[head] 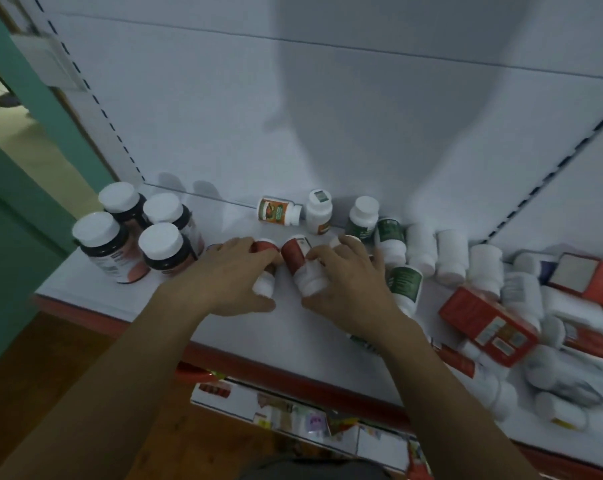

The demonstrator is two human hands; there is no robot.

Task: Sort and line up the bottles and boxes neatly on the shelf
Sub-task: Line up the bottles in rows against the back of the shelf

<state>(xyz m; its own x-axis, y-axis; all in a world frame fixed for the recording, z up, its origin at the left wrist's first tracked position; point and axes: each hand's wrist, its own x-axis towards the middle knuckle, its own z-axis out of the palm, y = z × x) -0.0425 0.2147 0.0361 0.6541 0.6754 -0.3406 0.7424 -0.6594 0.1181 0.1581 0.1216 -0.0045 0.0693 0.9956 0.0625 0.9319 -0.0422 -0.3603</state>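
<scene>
On the white shelf (175, 306), my left hand (230, 275) is closed over a small white bottle with a red label (264, 271) lying on its side. Beside it, my right hand (348, 275) grips a second red-labelled white bottle (302, 263), also lying down, cap toward me. Several dark bottles with white caps (161, 247) stand grouped at the left end. Behind my hands a small bottle (279, 211) lies on its side, and a white one (318, 211) stands upright. Green-labelled bottles (402, 284) lie right of my right hand.
A jumble of white bottles (449, 256) and red boxes (487, 325) covers the shelf's right half. The shelf has a red front edge (293, 370), with packaged goods (293, 414) on a lower shelf below. A green door frame (16, 188) stands at the left.
</scene>
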